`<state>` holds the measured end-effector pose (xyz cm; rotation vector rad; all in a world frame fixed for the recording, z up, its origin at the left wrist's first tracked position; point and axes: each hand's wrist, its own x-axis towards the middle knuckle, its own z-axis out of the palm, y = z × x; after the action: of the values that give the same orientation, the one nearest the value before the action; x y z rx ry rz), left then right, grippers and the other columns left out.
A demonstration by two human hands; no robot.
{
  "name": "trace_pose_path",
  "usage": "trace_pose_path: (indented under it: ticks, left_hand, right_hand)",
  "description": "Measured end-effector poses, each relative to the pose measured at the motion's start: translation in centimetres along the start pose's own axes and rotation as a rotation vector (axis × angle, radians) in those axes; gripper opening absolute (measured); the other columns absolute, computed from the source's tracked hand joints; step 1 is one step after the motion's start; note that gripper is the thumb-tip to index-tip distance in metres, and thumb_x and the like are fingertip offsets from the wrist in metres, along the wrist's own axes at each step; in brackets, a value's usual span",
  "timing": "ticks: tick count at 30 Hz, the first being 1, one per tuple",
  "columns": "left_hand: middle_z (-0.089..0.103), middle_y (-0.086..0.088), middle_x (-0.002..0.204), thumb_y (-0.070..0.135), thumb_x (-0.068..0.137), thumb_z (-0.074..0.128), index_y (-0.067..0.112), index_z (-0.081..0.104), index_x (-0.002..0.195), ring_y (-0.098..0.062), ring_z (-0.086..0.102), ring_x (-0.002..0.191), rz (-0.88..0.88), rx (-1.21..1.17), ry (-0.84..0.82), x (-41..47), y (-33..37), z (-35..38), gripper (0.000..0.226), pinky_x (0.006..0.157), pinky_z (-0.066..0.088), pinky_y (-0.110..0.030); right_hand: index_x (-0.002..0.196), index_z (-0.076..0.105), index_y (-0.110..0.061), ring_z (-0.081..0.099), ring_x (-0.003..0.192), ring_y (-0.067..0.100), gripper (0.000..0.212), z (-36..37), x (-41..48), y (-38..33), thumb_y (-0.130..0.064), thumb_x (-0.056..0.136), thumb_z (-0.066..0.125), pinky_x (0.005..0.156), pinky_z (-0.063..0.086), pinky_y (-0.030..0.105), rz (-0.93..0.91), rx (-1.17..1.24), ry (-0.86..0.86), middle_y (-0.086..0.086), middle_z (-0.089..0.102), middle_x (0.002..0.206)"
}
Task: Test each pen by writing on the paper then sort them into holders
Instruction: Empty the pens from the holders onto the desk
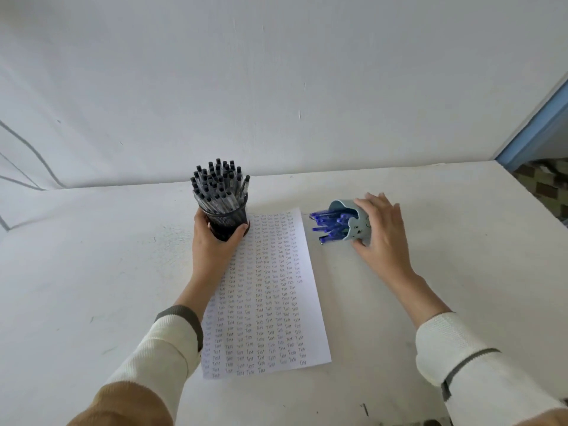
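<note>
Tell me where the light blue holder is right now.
In the head view, the light blue holder lies on its side on the table, just right of the paper, blue pens sticking out; the right hand grips it.

Cream textured-knit left sleeve (163, 345) and right sleeve (455, 348) were worn, each edged with a dark grey-green cuff band (181, 312); tan fabric (123, 404) began higher up both arms.

One mesh holder (229, 221), one blue holder (358, 224), one paper (270, 302); pens (215, 182): dozens, uncountable.
</note>
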<state>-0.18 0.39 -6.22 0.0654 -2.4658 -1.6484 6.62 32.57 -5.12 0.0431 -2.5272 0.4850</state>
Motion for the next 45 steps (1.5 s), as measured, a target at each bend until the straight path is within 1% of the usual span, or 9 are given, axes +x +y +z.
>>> trace_pose_path:
  ticks: [5,9,13,17,22,27,33,36,45]
  left_hand:
    - [0.054,0.007,0.133,0.041,0.076,0.080,0.030,0.032,0.139,-0.011,0.055,0.119,0.000,0.030,0.007,0.0,-0.1,0.0,0.080,0.097,0.051,-0.036]
    - [0.054,0.006,0.132,0.042,0.077,0.080,0.027,0.032,0.139,-0.013,0.056,0.118,0.004,0.040,0.010,0.0,0.0,0.1,0.080,0.095,0.051,-0.035]
    - [0.053,0.006,0.133,0.041,0.077,0.080,0.026,0.032,0.140,-0.012,0.054,0.117,0.015,0.046,0.014,0.0,0.1,0.2,0.080,0.094,0.050,-0.032]
    - [0.053,0.005,0.133,0.040,0.077,0.080,0.025,0.033,0.140,-0.013,0.055,0.118,0.015,0.051,0.018,-0.1,0.1,0.1,0.080,0.095,0.051,-0.035]
    - [0.054,0.005,0.132,0.039,0.077,0.081,0.025,0.034,0.139,-0.013,0.056,0.118,0.008,0.035,0.013,-0.2,0.2,0.1,0.079,0.095,0.051,-0.035]
    - [0.054,0.005,0.132,0.040,0.077,0.081,0.025,0.034,0.138,-0.014,0.055,0.118,0.014,0.042,0.011,-0.2,0.2,0.2,0.079,0.095,0.051,-0.036]
    - [0.053,0.003,0.133,0.042,0.076,0.080,0.025,0.033,0.138,-0.016,0.055,0.118,0.012,0.051,0.011,-0.2,0.2,0.2,0.079,0.096,0.051,-0.039]
    - [0.054,0.003,0.133,0.043,0.076,0.080,0.025,0.033,0.138,-0.017,0.056,0.119,0.008,0.059,0.011,-0.2,0.2,0.2,0.080,0.096,0.052,-0.041]
    - [0.054,0.003,0.133,0.042,0.076,0.080,0.025,0.033,0.138,-0.015,0.055,0.117,0.005,0.048,0.008,-0.3,0.3,0.2,0.080,0.096,0.051,-0.039]
  right_hand:
    - [0.139,0.044,-0.021,0.031,0.142,0.035,0.083,-0.5,-1.3,1.0,0.007,0.066,0.072,0.120,0.014,0.050,-0.039,-0.186,0.062,0.011,0.045,0.146]
    - [0.142,0.046,-0.021,0.029,0.143,0.036,0.087,-1.0,-1.5,1.6,0.010,0.064,0.069,0.121,0.012,0.050,-0.087,-0.271,0.045,0.011,0.042,0.150]
    - [0.144,0.046,-0.022,0.028,0.144,0.037,0.089,-1.4,-2.1,2.2,0.012,0.065,0.068,0.120,0.014,0.052,-0.064,-0.330,0.062,0.012,0.039,0.153]
    - [0.145,0.046,-0.022,0.027,0.144,0.037,0.088,-1.6,-2.4,2.7,0.014,0.068,0.067,0.120,0.014,0.051,-0.044,-0.353,0.093,0.013,0.038,0.153]
    - [0.144,0.046,-0.021,0.027,0.144,0.038,0.087,-2.0,-2.4,3.6,0.015,0.068,0.068,0.121,0.008,0.048,-0.034,-0.383,0.106,0.014,0.037,0.153]
    - [0.143,0.047,-0.020,0.025,0.145,0.039,0.085,-2.5,-2.3,4.5,0.018,0.069,0.065,0.121,0.006,0.049,0.011,-0.438,0.126,0.015,0.035,0.155]
    - [0.140,0.050,-0.019,0.024,0.145,0.039,0.083,-2.9,-2.0,5.4,0.020,0.068,0.064,0.122,0.002,0.047,0.060,-0.457,0.114,0.016,0.035,0.155]
    - [0.140,0.048,-0.018,0.022,0.145,0.040,0.083,-3.1,-1.9,5.9,0.021,0.069,0.064,0.121,0.003,0.048,0.083,-0.448,0.104,0.016,0.033,0.155]
    - [0.140,0.045,-0.017,0.024,0.144,0.042,0.077,-3.5,-1.7,7.6,0.021,0.074,0.059,0.120,0.010,0.054,0.122,-0.448,0.130,0.019,0.035,0.153]
